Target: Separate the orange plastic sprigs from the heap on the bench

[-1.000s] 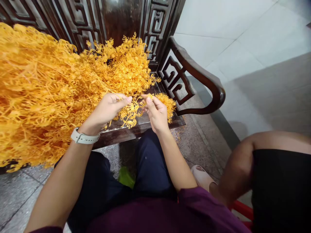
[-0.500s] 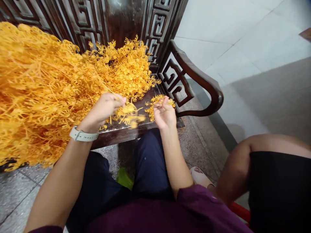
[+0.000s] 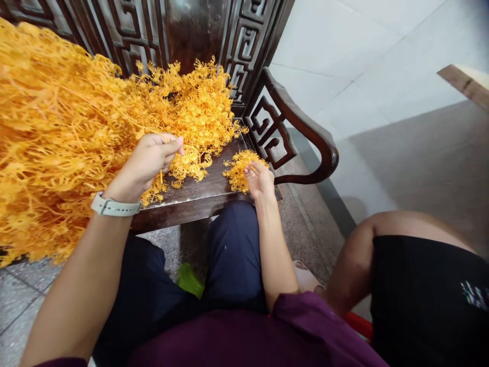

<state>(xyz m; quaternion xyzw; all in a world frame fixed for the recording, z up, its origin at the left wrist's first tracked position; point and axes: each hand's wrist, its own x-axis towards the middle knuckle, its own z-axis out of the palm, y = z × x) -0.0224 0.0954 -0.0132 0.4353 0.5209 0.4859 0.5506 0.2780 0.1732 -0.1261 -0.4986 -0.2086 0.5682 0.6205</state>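
Note:
A big heap of orange plastic sprigs [image 3: 64, 127] covers the seat of a dark carved wooden bench [image 3: 202, 191]. My left hand [image 3: 147, 162], with a pale watch on its wrist, is closed in a pinch on an orange sprig [image 3: 187, 165] at the heap's right edge. My right hand [image 3: 260, 179] rests at the bench's front right corner, fingers curled on a small pile of orange pieces [image 3: 239, 171] beside the armrest [image 3: 301, 132].
Another person's bare knee [image 3: 367, 255] and black shorts are close at my right, a pale slipper [image 3: 305, 278] beside it. My dark-trousered legs are below the bench. A green object [image 3: 189, 280] lies on the speckled floor. A wooden edge [image 3: 464, 84] shows at the right.
My hands, joined on one sprig before, have separated. The right hand dropped to the small pile at the bench corner; the left drew back toward the heap with the sprig.

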